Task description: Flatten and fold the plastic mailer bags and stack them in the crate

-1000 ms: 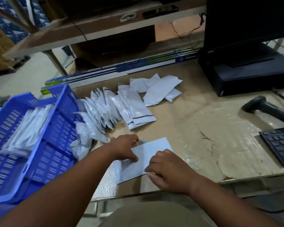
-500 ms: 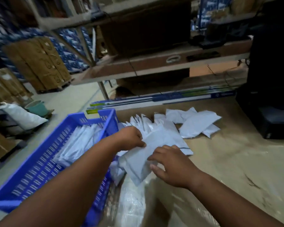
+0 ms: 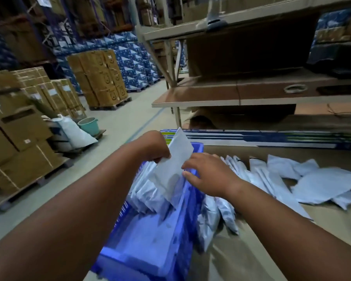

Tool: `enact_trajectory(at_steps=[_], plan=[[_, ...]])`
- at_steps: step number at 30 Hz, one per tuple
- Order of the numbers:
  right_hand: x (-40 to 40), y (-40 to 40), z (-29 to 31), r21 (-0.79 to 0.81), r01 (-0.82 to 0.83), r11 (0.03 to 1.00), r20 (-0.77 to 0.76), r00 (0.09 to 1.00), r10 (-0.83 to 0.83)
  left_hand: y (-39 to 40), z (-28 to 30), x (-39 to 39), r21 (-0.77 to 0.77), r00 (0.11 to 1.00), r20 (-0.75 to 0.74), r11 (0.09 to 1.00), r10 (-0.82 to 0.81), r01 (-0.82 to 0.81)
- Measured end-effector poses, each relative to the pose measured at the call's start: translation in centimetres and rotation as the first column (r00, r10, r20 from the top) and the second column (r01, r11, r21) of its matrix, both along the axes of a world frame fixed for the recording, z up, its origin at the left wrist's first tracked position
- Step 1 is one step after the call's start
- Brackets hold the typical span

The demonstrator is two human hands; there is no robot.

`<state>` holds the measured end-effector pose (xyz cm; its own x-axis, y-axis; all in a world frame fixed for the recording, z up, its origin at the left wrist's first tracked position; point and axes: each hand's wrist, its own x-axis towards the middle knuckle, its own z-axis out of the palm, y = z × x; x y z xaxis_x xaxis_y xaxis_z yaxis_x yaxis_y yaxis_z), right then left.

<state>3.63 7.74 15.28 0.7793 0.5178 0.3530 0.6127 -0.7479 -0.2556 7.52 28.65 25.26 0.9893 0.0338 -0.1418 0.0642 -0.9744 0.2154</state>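
The left hand [image 3: 152, 148] has its grip curled round the left edge of a folded mailer bag [image 3: 173, 169], pinching it; the bag stands nearly upright over the blue crate [image 3: 150, 250], its lower end already down among the bags packed inside. The right hand [image 3: 206, 173], at about three o'clock from the bag, touches the bag's right edge with its fingertips. Whether that grip truly pinches or only steadies I cannot tell, since the thumb is hidden.

The step in hand looks to be slotting this bag into the crate. To do it well, I would keep the fold pressed shut while sliding the bag down, aim it flat against the row already standing there, and let go only once it is seated, so the fold does not spring open. The right fingertips could press the neighbouring bags back to open a gap.

The crate holds a row of folded white bags [image 3: 148, 195] toward its far end, at twelve o'clock, leaning on edge; its near floor shows bare blue plastic. Right of the crate, on the table [image 3: 322, 220], a loose heap of mailer bags [image 3: 272, 179] lies fanned out, not yet stacked, some wedged against the crate's right wall.
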Motion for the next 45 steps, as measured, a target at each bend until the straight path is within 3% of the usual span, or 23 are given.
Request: enact_trajectory(at_steps=[9,21,29,35,40,45], plan=[[3.3,2.1,-3.7,-0.013,0.087,0.996,-0.077,0.993,-0.088,4.0,-10.5,6.3,0.018,0.990,-0.143,1.000,0.021,-0.019],[3.4,2.4,-5.8,-0.074,0.118,0.990,-0.127,0.984,-0.127,3.0,-17.0,9.2,0.146,0.991,-0.086,0.983,-0.102,0.114],[3.5,1.9,-6.9,0.017,0.080,0.997,-0.144,0.987,-0.076,2.6,-16.8,8.8,0.078,0.993,0.084,0.994,-0.084,0.077],[1.9,-1.1,-6.4,0.137,0.076,0.988,-0.135,0.989,-0.057,-0.7,-12.3,7.2,0.054,0.956,0.264,0.992,-0.127,0.116],[0.1,-5.9,-5.6,0.138,0.113,0.984,-0.100,0.990,-0.099,-7.7,-8.6,4.3,-0.082,0.941,0.269,0.969,-0.204,0.234],[-2.4,-13.0,-5.5,0.125,0.181,0.976,-0.118,0.979,-0.167,-16.3,-8.2,1.2,-0.106,0.940,0.195,0.947,-0.279,0.303]])
